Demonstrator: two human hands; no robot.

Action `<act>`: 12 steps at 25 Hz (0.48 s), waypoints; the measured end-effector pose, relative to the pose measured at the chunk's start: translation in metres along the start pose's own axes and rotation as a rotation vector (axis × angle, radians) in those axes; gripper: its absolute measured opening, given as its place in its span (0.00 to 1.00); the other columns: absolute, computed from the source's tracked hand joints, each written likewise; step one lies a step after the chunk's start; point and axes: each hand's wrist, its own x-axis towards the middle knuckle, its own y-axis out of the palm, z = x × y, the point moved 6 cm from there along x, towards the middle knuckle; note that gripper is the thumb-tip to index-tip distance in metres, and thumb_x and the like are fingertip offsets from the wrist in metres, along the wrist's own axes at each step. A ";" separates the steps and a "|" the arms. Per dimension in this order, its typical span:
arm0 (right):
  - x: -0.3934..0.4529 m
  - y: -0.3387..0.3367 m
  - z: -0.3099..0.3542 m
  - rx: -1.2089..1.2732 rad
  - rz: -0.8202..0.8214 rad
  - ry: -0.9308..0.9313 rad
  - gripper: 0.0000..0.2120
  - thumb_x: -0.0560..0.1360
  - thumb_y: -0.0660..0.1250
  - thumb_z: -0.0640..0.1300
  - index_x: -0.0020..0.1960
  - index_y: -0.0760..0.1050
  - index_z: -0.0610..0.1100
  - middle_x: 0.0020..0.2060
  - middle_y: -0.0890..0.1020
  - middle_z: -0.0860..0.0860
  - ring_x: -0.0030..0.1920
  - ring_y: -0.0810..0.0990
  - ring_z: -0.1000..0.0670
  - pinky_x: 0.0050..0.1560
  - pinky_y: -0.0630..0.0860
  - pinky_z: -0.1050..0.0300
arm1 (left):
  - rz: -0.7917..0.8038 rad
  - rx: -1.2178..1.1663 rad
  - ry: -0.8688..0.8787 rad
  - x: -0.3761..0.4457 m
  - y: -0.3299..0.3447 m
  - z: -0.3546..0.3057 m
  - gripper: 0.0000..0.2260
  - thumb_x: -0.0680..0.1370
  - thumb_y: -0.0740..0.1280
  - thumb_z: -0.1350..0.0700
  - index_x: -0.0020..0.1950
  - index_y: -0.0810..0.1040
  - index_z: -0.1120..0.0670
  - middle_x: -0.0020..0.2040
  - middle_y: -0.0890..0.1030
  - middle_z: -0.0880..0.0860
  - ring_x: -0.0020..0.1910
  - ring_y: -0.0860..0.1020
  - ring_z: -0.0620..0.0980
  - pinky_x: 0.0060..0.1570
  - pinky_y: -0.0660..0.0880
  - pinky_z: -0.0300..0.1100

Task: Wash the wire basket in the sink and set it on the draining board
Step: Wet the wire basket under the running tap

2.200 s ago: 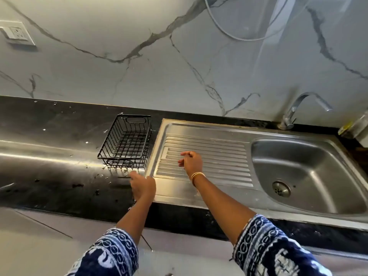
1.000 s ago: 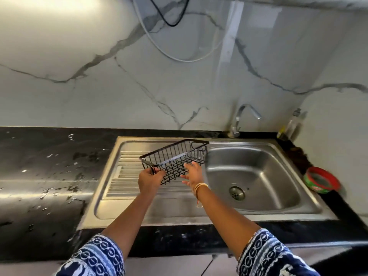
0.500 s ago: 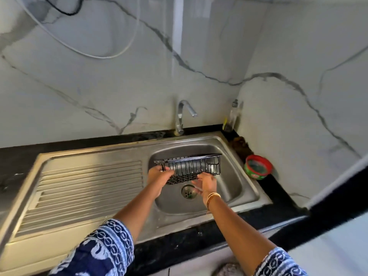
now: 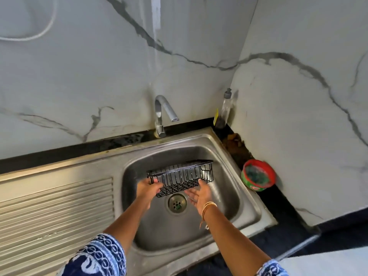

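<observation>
A black wire basket (image 4: 183, 176) hangs over the steel sink bowl (image 4: 229, 200), just above the drain (image 4: 177, 203). My left hand (image 4: 148, 190) grips its left end. My right hand (image 4: 199, 194) lies palm up with straight fingers under the basket's front right edge. The ribbed draining board (image 4: 55, 214) lies to the left of the bowl. The tap (image 4: 164, 114) stands behind the bowl with its spout over it; no water shows.
A red and green tub (image 4: 257, 175) sits on the black counter right of the sink, close to the marble side wall. A clear bottle (image 4: 224, 112) stands in the back corner. Brown debris (image 4: 235, 141) lies along the counter strip there.
The basket went from the black counter on the left, across the draining board, to over the sink bowl. In the last half second it dropped slightly nearer the drain.
</observation>
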 end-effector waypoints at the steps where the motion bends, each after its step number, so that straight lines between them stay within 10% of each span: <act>1: 0.008 0.005 -0.002 -0.014 0.006 0.021 0.23 0.80 0.54 0.54 0.68 0.65 0.40 0.56 0.80 0.41 0.46 0.83 0.47 0.40 0.74 0.55 | -0.013 0.000 -0.005 0.007 0.000 0.002 0.05 0.71 0.73 0.65 0.45 0.82 0.61 0.33 0.79 0.54 0.31 0.76 0.47 0.32 0.73 0.37; 12: 0.039 -0.005 -0.023 0.272 0.045 0.328 0.32 0.79 0.45 0.63 0.76 0.54 0.44 0.74 0.63 0.40 0.68 0.69 0.37 0.66 0.65 0.41 | 0.004 -0.118 -0.140 0.015 0.008 0.053 0.10 0.74 0.69 0.68 0.52 0.78 0.57 0.44 0.81 0.56 0.42 0.78 0.52 0.41 0.75 0.45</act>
